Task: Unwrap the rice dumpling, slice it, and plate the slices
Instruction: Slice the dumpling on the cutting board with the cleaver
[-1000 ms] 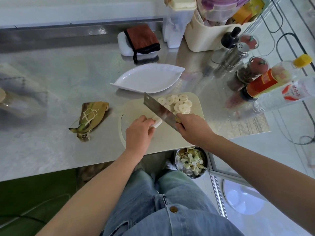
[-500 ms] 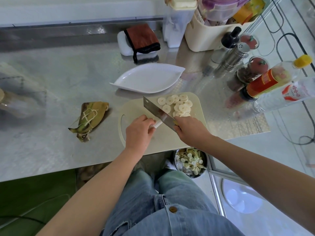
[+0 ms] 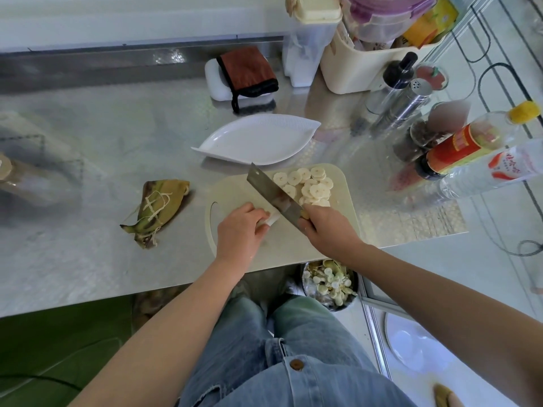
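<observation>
Left hand (image 3: 242, 230) had its fingers curled over the last pale stub of rice dumpling (image 3: 271, 220) on the cream plastic cutting board (image 3: 282, 240). Right hand (image 3: 326, 230) was wrapped round the steel cleaver (image 3: 273, 195), blade right at the stub. It looked soft and sticky, probably squashes easily, so I'd pin it well back from the edge. Round white slices (image 3: 311, 186) sat piled on the board, near the white leaf-shaped plate (image 3: 255, 139).

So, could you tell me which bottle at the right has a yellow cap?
The red-labelled bottle; the black-capped bottle stands behind it, and the clear bottle shows no cap.
</observation>
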